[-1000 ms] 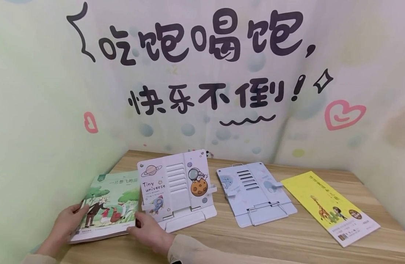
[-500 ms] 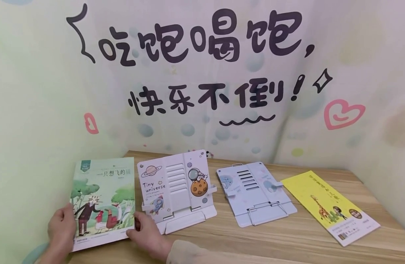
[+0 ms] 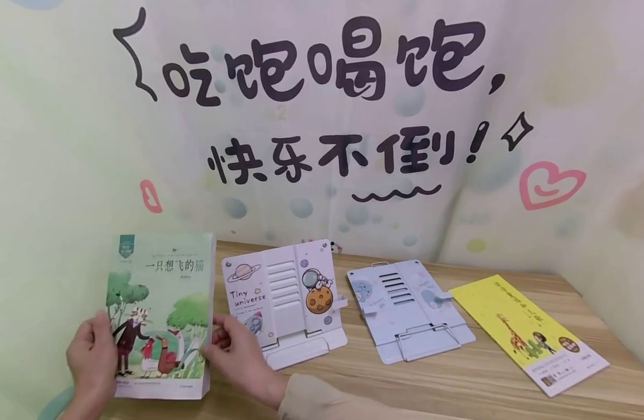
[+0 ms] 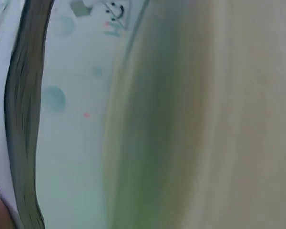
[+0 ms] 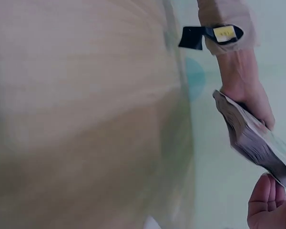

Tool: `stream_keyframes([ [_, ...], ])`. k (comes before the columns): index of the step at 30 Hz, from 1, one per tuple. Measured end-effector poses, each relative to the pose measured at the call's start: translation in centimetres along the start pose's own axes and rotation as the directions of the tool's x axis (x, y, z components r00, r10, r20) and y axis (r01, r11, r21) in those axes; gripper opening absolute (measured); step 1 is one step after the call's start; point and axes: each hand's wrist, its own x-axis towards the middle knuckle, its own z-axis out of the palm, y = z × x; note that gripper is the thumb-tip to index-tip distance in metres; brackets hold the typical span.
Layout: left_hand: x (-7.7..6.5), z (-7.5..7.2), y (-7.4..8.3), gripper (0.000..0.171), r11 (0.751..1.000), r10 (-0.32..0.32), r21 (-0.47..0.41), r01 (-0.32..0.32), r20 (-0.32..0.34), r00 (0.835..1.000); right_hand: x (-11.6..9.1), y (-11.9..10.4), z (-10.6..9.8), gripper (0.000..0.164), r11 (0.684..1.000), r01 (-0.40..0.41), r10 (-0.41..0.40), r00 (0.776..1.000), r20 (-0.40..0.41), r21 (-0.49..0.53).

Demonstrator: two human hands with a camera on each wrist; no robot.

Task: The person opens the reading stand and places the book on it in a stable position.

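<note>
Head view: one paperback book (image 3: 161, 315), held up by both hands at the left end of the table (image 3: 353, 382). Cover is pale green with a dark Chinese title across the upper part, a teal tag at the top left corner, and a white band along the bottom. Artwork shows leafy green trees, a cat figure in a dark suit and, facing it, red, brown and white birds. A pale strip of the book's thickness is exposed along its right side; both wrist views show greyish page edges, slightly wavy. Orientation: front cover faces the head camera, title end uppermost and reading upright; the long axis runs near vertical in that view. Backward lean cannot be judged. Left hand (image 3: 93, 353) grips the left edge at the lower half, its fingers largely hidden; right hand (image 3: 240, 353) pinches the right edge at a similar level, thumb and fingers on opposite faces. Just right of the book stands a white "Tiny universe" book stand (image 3: 285, 312), partly covered by the right hand.
</note>
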Motion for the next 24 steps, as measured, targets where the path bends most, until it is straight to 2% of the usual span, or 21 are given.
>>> stream_keyframes([
  [3, -0.8, 0.7, 1.5, 0.032, 0.991, 0.029, -0.129, -0.032, -0.029, 0.999, 0.3, -1.2, -1.7, 0.040, 0.999, 0.045, -0.045, 0.999, -0.009, 0.000],
  [7, -2.0, 2.0, 3.8, 0.023, 0.949, 0.093, -0.299, -0.103, -0.047, 0.995, 0.7, -2.2, -4.3, 0.040, 0.996, 0.081, -0.080, 0.997, -0.018, 0.026],
  [9, -2.6, 2.7, 4.8, 0.021, 0.928, 0.148, -0.341, -0.151, -0.035, 0.988, 1.0, -2.3, -5.8, 0.038, 0.996, 0.081, -0.080, 0.996, -0.030, 0.030],
  [12, -3.3, 3.8, 5.8, 0.017, 0.913, 0.228, -0.346, -0.218, -0.012, 0.974, 1.4, -2.1, -8.0, 0.036, 0.998, 0.054, -0.052, 0.997, -0.050, 0.035],
  [16, -4.2, 5.2, 6.6, 0.011, 0.911, 0.324, -0.286, -0.296, 0.053, 0.945, 1.9, -1.5, -10.9, 0.034, 0.999, 0.024, -0.023, 0.997, -0.075, 0.021],
  [20, -4.7, 6.3, 7.1, 0.013, 0.884, 0.374, -0.364, -0.294, 0.172, 0.911, 2.1, -0.9, -13.6, 0.033, 0.999, 0.012, -0.016, 0.995, -0.099, -0.036],
  [22, -4.8, 6.9, 7.5, 0.018, 0.861, 0.409, -0.418, -0.291, 0.229, 0.883, 2.3, -0.8, -14.9, 0.033, 0.998, 0.006, -0.013, 0.993, -0.117, -0.064],
  [24, -4.9, 7.4, 7.8, 0.023, 0.845, 0.452, -0.436, -0.309, 0.276, 0.848, 2.6, -0.8, -16.0, 0.032, 0.996, 0.000, -0.012, 0.991, -0.134, -0.087],
])
